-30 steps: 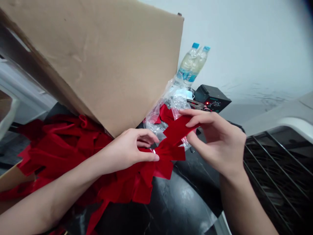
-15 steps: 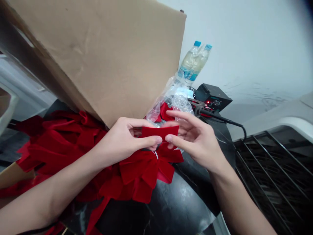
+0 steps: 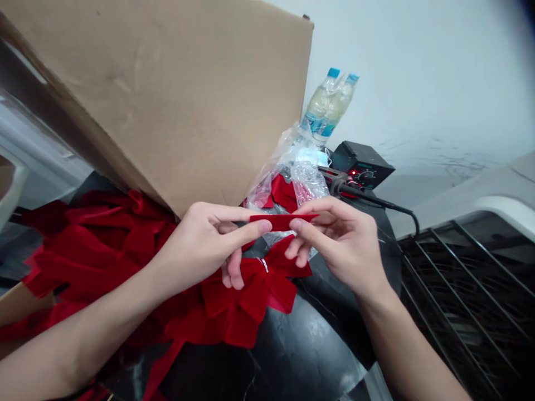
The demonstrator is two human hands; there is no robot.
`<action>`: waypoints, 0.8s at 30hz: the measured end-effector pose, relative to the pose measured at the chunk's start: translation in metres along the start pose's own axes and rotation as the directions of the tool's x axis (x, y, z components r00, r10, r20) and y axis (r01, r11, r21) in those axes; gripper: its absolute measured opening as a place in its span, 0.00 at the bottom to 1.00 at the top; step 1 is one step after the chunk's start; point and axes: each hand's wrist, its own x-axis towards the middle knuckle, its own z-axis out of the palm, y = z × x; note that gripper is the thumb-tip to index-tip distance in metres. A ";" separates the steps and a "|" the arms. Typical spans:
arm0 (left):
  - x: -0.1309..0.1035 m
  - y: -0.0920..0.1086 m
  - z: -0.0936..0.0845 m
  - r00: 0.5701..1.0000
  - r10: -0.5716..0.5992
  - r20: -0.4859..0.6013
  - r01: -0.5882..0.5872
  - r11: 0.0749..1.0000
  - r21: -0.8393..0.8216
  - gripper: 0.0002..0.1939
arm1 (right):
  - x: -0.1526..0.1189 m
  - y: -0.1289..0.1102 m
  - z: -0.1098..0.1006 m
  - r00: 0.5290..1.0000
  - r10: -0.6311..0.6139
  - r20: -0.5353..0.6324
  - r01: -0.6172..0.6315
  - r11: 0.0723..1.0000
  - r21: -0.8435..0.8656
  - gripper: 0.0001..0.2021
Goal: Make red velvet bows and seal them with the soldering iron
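Note:
A short red velvet strip [image 3: 281, 222] is stretched level between my two hands. My left hand [image 3: 213, 236] pinches its left part between thumb and index finger, the other fingers curled below. Near its right end, the thumb and fingers of my right hand [image 3: 338, 236] grip it. Just beneath lies a red bow [image 3: 251, 295] with a silvery tie at its middle, on the black marbled table [image 3: 309, 345]. More red velvet bows and ribbons [image 3: 96, 239] are heaped to the left, partly behind my left forearm.
A large cardboard box [image 3: 200, 100] stands behind the heap. Clear plastic wrap [image 3: 307, 172] with red pieces lies behind my hands. Further back are two bottles [image 3: 328, 106] and a black device [image 3: 361, 164] with a red light and cable. At the right is a black metal rack [image 3: 468, 289].
Both hands have shifted a little with the strip, which now shows a narrower face and lies further right. The lower fingers of my left hand have dropped away from the strip.

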 end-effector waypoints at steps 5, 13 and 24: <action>-0.003 0.003 0.003 0.974 0.195 -0.112 -0.196 0.981 0.000 0.10 | -0.003 0.002 -0.006 0.937 -0.349 0.007 0.342 0.915 -0.212 0.09; -0.007 -0.001 0.016 0.870 0.376 -0.320 -0.344 0.926 0.153 0.12 | -0.005 0.005 -0.002 0.912 -0.398 -0.101 0.348 0.879 -0.326 0.08; -0.007 -0.007 0.010 0.878 0.444 -0.180 -0.366 0.864 0.346 0.07 | 0.005 -0.024 -0.016 0.970 -0.119 0.212 0.216 0.824 -0.524 0.07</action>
